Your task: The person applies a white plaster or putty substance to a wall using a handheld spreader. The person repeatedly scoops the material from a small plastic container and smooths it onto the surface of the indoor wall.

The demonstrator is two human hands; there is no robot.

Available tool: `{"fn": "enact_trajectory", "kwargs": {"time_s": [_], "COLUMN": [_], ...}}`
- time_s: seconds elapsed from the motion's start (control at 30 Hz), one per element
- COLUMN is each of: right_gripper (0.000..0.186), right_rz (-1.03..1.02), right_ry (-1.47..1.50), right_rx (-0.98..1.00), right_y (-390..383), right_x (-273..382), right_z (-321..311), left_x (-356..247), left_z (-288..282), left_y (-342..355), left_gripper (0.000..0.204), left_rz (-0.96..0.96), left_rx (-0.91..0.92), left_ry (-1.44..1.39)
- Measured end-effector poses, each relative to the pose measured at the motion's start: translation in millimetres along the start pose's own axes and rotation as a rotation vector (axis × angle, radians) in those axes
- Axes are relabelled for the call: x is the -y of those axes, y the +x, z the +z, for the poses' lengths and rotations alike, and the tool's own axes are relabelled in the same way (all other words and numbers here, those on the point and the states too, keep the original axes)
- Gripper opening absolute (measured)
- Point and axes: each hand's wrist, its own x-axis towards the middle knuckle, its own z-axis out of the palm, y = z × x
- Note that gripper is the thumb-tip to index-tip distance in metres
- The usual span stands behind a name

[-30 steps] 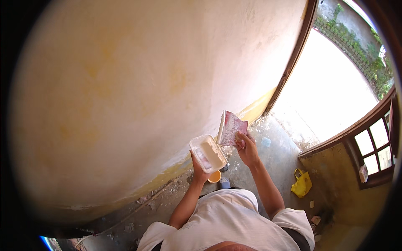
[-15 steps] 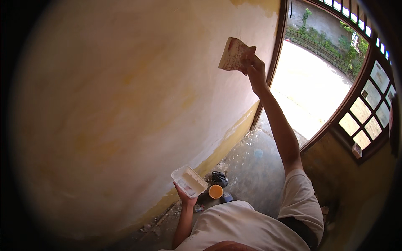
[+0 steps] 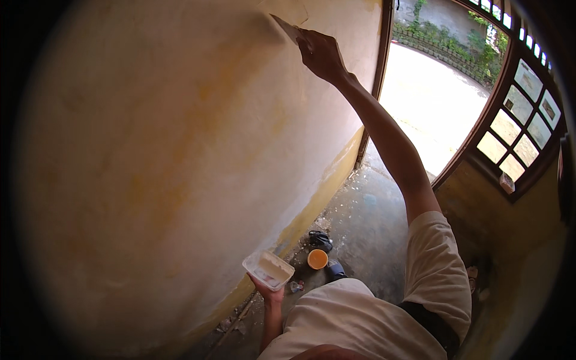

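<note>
High up on the wall (image 3: 180, 150), my right hand (image 3: 324, 55) grips a flat putty knife (image 3: 287, 27). Its blade is seen nearly edge-on, tilted with its edge at or very close to the wall; whether it touches I cannot tell. The wall is coated whitish, with yellow patches showing through. Low down, my left hand (image 3: 268, 292) holds a clear plastic tub (image 3: 268, 269) from beneath, its open top facing up. Pale, whitish filler lies inside the tub.
On the grey floor (image 3: 366, 222) stand an orange round container (image 3: 317, 259) and a dark bundle (image 3: 320, 240), near my foot. Debris runs along the wall's base. An open doorway (image 3: 438, 108) lies to the right, beside a paned window (image 3: 522, 120) with a small block (image 3: 507, 182) on its sill.
My right hand has swung the putty knife left and up to the wall, turning its blade from broadside to nearly edge-on. The tub stays in my left hand, and the view has shifted slightly.
</note>
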Motion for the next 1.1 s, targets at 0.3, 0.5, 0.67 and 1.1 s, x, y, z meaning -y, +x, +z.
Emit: {"fn": "enact_trajectory", "kwargs": {"time_s": [0.3, 0.5, 0.67, 1.1], "right_gripper": [0.028, 0.02, 0.02, 0.02], "right_rz": [0.361, 0.005, -0.086, 0.311], "right_ry": [-0.162, -0.166, 0.045, -0.021], "right_rx": [-0.369, -0.193, -0.117, -0.367], "right_y": [66.9, 47.3, -3.5, 20.2], "right_x": [-112.2, 20.4, 35.0, 19.0], "right_z": [-7.5, 65.5, 22.9, 65.6], "left_x": [-5.3, -7.4, -4.8, -14.0], "left_z": [22.1, -3.9, -7.4, -9.4], "left_y": [-5.2, -13.5, -3.8, -6.7], "left_gripper": [0.061, 0.06, 0.072, 0.073], "left_rz": [0.082, 0.161, 0.13, 0.184], "left_rx": [-0.002, 0.005, -0.031, -0.024], "left_ry": [0.117, -0.005, 0.058, 0.059]}}
